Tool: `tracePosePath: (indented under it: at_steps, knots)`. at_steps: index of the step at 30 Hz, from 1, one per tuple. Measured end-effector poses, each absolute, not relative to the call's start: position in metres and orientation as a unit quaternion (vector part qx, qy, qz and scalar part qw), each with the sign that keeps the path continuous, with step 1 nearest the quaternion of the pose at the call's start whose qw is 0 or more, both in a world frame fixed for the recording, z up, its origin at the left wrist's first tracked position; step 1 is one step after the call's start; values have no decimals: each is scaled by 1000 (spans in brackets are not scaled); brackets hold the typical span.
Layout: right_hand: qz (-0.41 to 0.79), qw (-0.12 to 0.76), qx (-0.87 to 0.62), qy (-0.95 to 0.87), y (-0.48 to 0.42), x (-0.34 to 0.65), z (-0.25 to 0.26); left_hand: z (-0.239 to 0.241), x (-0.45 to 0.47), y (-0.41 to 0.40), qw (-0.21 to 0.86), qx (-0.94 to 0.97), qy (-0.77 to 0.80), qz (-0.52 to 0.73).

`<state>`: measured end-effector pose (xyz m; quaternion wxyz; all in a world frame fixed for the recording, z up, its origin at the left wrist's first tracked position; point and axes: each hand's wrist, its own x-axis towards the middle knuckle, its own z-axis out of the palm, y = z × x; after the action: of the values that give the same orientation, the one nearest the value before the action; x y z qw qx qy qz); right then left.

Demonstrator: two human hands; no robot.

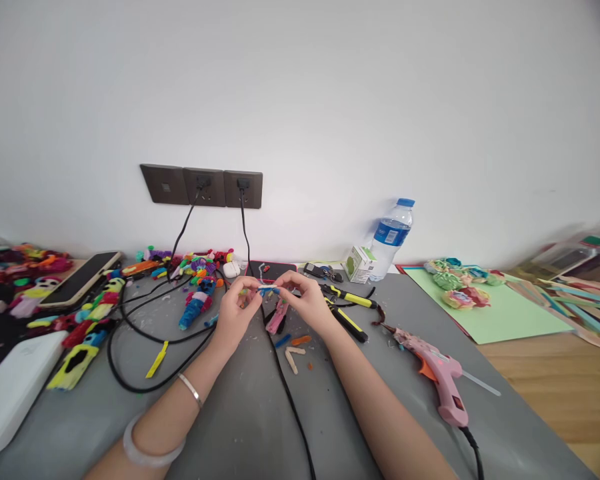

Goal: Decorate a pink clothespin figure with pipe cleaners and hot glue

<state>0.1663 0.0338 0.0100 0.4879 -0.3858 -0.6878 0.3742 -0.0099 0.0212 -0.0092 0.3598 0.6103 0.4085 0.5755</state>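
Observation:
Above the grey table, my left hand (236, 315) and my right hand (306, 304) meet with thumbs and fingers pinched. Between them is a small blue-and-white fuzzy piece (269, 291), which looks like pipe cleaner; the fingertips partly cover it. Just beneath lies a pink fuzzy figure (277, 318), partly hidden. Short fuzzy strips rest nearer to me: a blue one (283, 341), an orange one (301, 340) and a bent beige one (291, 361). Yellow-and-black pliers (353, 297) lie right of my right hand.
A pink glue gun (445, 380) lies at the right, its nozzle toward the pliers. Black cables (285, 380) loop across the table. Finished fuzzy figures (197, 303), a phone (87, 279) and a white case (17, 387) occupy the left. A water bottle (391, 241) stands against the wall.

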Motion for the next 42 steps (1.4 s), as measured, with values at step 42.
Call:
tracePosePath:
  at_steps: [42]
  knots:
    - [305,493,-375,-724,31,163,13,-4,-8,19,328,643,404,562]
